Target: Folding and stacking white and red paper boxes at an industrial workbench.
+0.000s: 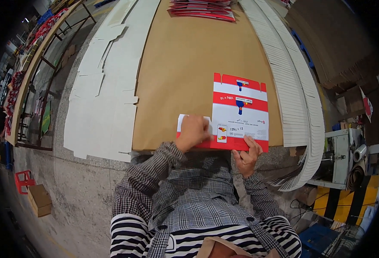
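Your left hand [192,131] lies knuckles-up, fingers curled down flat on the lower left part of the red-and-white printed carton blank [240,114], pressing it rather than gripping it; a white flap [181,121] of the blank sticks out to the left from under that hand. Your right hand [248,155] sits at the blank's lower right edge, thumb up against the red bottom strip and fingers folded underneath, so it pinches that edge lightly. How tightly it holds cannot be told.

The blank lies flat just right of the frame's centre, at the near edge of a brown cardboard-covered desk [181,64], its lower red strip right at that edge.

Left of the brown surface, overlapping white flat die-cut sheets [103,90] spread from the upper middle down to the lower left of centre. On the right, a long fanned row of white sheets [296,99] curves from the top of the frame down to the right of your right hand. At the top centre rests a stack of red printed blanks [202,9]. A small cardboard box [39,199] and a red stool [23,179] stand on the floor at the lower left.
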The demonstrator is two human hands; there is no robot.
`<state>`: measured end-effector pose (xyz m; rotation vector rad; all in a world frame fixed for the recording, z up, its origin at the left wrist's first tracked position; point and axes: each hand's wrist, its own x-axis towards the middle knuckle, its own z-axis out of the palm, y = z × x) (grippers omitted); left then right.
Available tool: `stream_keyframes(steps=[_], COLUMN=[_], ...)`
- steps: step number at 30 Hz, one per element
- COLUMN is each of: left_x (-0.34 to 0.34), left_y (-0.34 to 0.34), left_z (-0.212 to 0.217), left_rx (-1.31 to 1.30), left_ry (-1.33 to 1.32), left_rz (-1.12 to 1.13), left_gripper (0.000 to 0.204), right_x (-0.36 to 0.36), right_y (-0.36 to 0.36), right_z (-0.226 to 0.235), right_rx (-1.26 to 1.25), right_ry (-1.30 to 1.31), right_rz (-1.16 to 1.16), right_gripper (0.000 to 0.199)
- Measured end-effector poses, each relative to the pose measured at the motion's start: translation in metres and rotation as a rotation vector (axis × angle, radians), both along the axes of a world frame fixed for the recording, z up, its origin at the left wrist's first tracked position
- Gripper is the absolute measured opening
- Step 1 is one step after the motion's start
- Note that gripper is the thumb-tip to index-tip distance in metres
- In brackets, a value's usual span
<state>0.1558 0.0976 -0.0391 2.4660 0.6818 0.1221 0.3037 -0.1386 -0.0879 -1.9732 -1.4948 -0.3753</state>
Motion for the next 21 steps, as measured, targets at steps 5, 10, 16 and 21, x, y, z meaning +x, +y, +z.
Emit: stream_keyframes(steps=[5,10,16,21], left_x=[0.028,0.023,-0.028,-0.101], left_y=[0.007,-0.036,-0.097,-0.032], left_z=[-0.031,-0.025,-0.002,0.001], left_rx=[0.169,0.24,-0.676,-0.255], left_ry=[-0.334,-0.278,-0.703,-0.869], left_rz=[0.406,0.383,0.229,0.612], left_gripper=[0.038,0.032,0.03,0.009], right_x=[-0.01,-0.068,-0.078,0.083], right_y=[0.009,-0.033,0.016,0.08], right_z=[0.029,0.019,0.03,0.098], right_rx=[0.003,-0.123,0.539,-0.125], right_ry=[0.066,0.723,1.47,1.788], right_rz=[0.018,0.087,-0.242,0.288], right_gripper=[0.025,0.015,0.059,0.065])
